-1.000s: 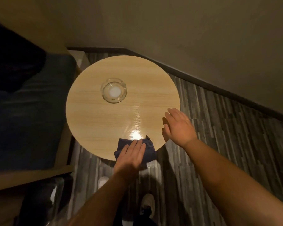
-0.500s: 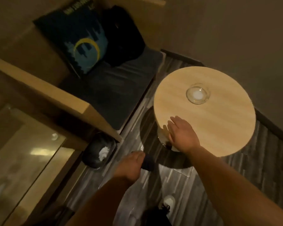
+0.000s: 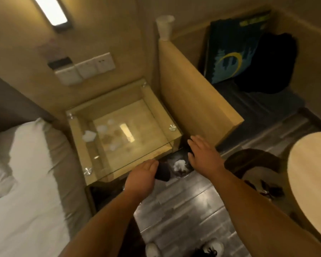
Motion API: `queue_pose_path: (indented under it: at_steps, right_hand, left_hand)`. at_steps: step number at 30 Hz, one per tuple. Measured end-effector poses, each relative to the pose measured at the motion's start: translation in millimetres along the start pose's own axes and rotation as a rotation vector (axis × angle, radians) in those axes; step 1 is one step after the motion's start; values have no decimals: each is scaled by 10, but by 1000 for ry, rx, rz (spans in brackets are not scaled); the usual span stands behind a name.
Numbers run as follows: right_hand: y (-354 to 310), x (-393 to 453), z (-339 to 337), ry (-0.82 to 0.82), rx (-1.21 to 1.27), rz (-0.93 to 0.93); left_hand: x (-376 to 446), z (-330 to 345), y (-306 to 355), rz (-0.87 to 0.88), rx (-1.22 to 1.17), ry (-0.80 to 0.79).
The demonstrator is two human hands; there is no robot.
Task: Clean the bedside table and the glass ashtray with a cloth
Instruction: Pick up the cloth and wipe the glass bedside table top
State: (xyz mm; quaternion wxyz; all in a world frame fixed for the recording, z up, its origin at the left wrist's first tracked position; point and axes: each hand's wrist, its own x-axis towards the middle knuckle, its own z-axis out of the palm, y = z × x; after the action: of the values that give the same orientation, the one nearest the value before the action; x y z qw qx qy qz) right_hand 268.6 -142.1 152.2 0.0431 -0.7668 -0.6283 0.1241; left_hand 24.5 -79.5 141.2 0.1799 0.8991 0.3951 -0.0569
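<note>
The bedside table is a square wooden box with a glass top, standing between the bed and a wooden partition. Through the glass I see several white crumpled bits and brown spots. My left hand hovers at the table's front edge, shut on the dark blue cloth, which sticks out to the right of my fingers. My right hand is open, fingers spread, in the air off the table's front right corner. The glass ashtray is out of view.
A round wooden table fills the right edge. A black bin with white paper sits on the floor under my hands. A bed lies left, the wooden partition with a white cup on top, and a bench with a cushion behind.
I have turned left, away from the round table with the ashtray, toward the glass-topped bedside table. My left hand lifted the cloth off the round table and carried it here.
</note>
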Motion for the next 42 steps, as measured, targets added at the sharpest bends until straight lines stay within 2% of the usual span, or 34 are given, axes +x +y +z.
queue_pose_path:
  at_steps: [5, 11, 19, 26, 34, 35, 39, 42]
  right_hand:
    - [-662, 551, 23, -12, -32, -140]
    - [-1056, 1306, 168, -87, -88, -219]
    - [-1204, 2568, 503, -180, -84, -353]
    - [-1126, 3506, 778, -250, -155, -393]
    - [-1123, 3788, 1305, -285, -182, -374]
    - [-1110, 3783, 1374, -295, -197, -361]
    - [-1049, 3758, 1583, -241, -242, -345]
    - [-1033, 3759, 1595, -220, -238, -347]
  left_hand:
    - [-112, -227, -787, -92, -27, 55]
    - [23, -407, -1370, -223, -74, 117]
    - [560, -564, -2015, -406, -156, 166]
    - [1059, -671, -2502, -553, -245, 278]
    - [1153, -456, -2731, -610, -125, 340]
    - [1144, -411, -2754, -615, -153, 344]
    - [1131, -316, -2928, -719, -502, 419]
    - [1170, -376, -3165, -763, -547, 506]
